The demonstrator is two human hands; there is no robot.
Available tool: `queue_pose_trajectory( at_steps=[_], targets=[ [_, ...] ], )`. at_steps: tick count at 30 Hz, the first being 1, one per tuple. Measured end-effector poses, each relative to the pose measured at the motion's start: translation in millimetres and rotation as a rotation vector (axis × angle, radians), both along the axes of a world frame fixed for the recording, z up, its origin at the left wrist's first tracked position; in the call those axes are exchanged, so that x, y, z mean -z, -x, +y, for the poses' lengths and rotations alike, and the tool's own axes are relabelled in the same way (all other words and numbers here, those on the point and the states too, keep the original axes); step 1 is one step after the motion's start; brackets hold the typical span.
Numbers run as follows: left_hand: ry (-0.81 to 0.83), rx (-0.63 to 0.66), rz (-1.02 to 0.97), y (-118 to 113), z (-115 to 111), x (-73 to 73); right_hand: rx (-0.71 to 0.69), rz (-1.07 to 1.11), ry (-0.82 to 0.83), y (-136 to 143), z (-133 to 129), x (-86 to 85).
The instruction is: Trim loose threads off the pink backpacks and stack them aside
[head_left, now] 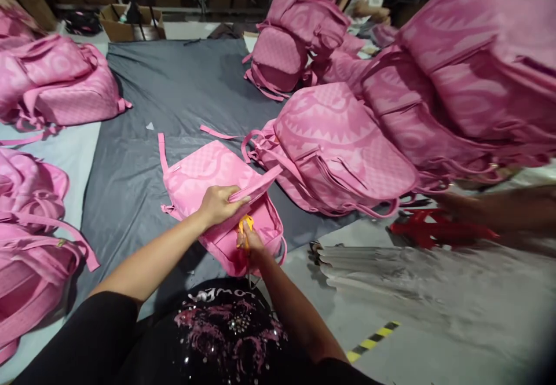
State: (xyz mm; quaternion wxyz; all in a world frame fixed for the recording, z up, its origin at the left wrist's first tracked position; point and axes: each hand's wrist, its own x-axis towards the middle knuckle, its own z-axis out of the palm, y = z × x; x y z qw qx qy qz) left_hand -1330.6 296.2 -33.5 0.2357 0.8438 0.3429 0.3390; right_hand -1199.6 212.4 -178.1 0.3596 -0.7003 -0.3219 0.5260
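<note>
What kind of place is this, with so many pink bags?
Probably a bag workshop. Many matching pink bags are out, some in piles, a cardboard box stands at the back, and black-and-yellow tape marks the floor.

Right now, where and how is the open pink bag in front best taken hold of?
I'd grip the open pink bag by its raised flap, coming from the left, where the left hand holds it. The flap stands up beside the opening, so it should be easy to pinch, and that side likely avoids the right hand and its yellow tool.
</note>
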Motion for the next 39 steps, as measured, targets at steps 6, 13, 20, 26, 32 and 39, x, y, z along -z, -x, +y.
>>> queue_pose_trajectory(
  at_steps=[6,13,20,26,32,39],
  targets=[
    [-0.157,-0.117,-0.154,8,20,-0.9,0.095,0.299,-0.179,10,-23,28.5],
    [-0.265,-0.011,-0.070,0,24,-7.2,0.008,0.355,-0.124,2,-26,29.1],
    [-0.395,0.145,0.096,-10,29,-13.1,-0.314,0.003,0.070,-40,-23,-18.5],
    [-0.417,-0.173,0.260,-4,-2,-11.5,-0.544,-0.472,0.396,-112,17,-94.5],
    [-0.068,-0.469,0.178,11,11,-13.4,-0.813,-0.362,0.525,-136,-1,-137.2],
    [0.091,-0.439,0.037,14,47,-18.4,-0.431,0.280,0.137,-115,-30,-85.7]
  ],
)
